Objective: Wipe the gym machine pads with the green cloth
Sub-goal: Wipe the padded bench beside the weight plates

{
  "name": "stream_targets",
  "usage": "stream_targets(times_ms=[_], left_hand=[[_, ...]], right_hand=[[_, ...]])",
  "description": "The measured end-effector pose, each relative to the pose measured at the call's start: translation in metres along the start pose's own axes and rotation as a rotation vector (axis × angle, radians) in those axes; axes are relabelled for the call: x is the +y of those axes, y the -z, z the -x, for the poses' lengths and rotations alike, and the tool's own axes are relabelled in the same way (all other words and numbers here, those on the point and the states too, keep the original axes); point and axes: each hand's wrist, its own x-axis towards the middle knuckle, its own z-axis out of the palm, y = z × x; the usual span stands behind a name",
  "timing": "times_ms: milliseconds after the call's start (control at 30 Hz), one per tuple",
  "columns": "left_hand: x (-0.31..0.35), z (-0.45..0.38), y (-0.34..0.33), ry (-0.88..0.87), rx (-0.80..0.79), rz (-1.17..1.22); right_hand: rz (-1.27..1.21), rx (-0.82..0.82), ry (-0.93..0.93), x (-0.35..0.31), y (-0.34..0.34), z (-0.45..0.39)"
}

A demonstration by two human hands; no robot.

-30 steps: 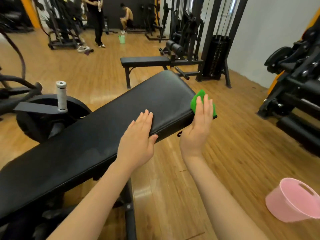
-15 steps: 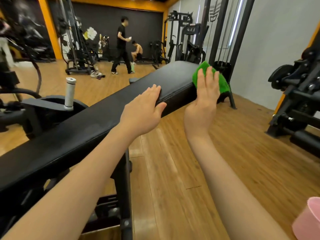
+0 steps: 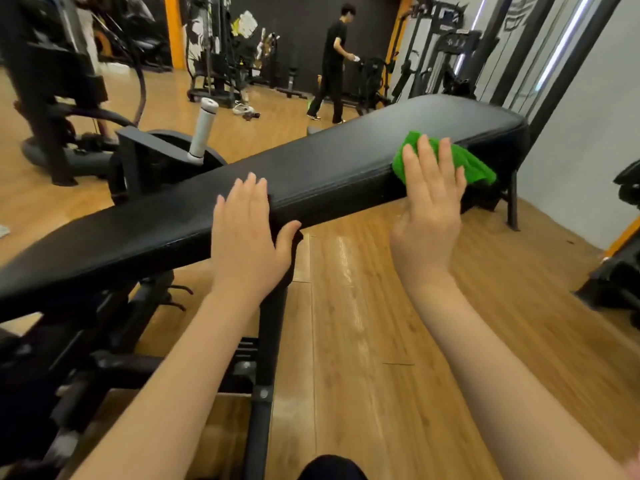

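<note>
A long black bench pad [image 3: 332, 161] slopes up from the lower left to the upper right. My right hand [image 3: 427, 209] presses the green cloth [image 3: 471, 166] with straight fingers against the pad's near side edge, close to its far end. Part of the cloth is hidden under my fingers. My left hand [image 3: 247, 237] rests flat on the pad's near edge at its middle, fingers on top and thumb against the side.
The bench's black steel frame and post [image 3: 263, 368] stand below the pad. A weight plate with a white peg [image 3: 202, 131] sits behind it. A person [image 3: 330, 64] walks at the back among machines. Dark equipment [image 3: 620, 271] stands at the right on the wooden floor.
My view has dropped lower and closer to the pad. My right hand with the cloth has slid back along the side edge, away from the far end. The left hand stays put.
</note>
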Motion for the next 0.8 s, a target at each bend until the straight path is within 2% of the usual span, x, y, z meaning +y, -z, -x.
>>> stream_targets(times_ms=[133, 267, 333, 400, 467, 533, 600, 700, 800], left_hand=[[-0.010, 0.013, -0.009, 0.055, 0.033, -0.069], [-0.028, 0.027, -0.012, 0.060, 0.023, -0.126], [-0.038, 0.031, -0.011, 0.043, -0.002, -0.154], [-0.043, 0.032, -0.010, 0.029, -0.007, -0.161], [-0.046, 0.032, -0.010, 0.021, -0.001, -0.153], [-0.047, 0.033, -0.011, 0.023, -0.010, -0.149], [-0.050, 0.033, -0.012, 0.020, -0.008, -0.145], [-0.054, 0.033, -0.012, -0.032, -0.006, -0.085], [-0.072, 0.043, -0.011, 0.008, 0.011, -0.072]], right_hand=[[-0.068, -0.152, 0.225, -0.046, -0.023, 0.025], [0.024, -0.196, 0.403, -0.025, -0.017, 0.021], [0.073, -0.134, 0.368, 0.003, -0.009, 0.014], [0.084, -0.013, 0.236, 0.021, -0.008, 0.008], [0.033, 0.078, 0.098, 0.015, -0.018, 0.010], [-0.010, 0.085, 0.025, -0.011, -0.030, 0.020], [-0.043, -0.030, 0.143, -0.042, -0.041, 0.037], [-0.079, -0.289, 0.459, -0.078, -0.048, 0.055], [-0.050, -0.337, 0.543, -0.071, -0.043, 0.046]])
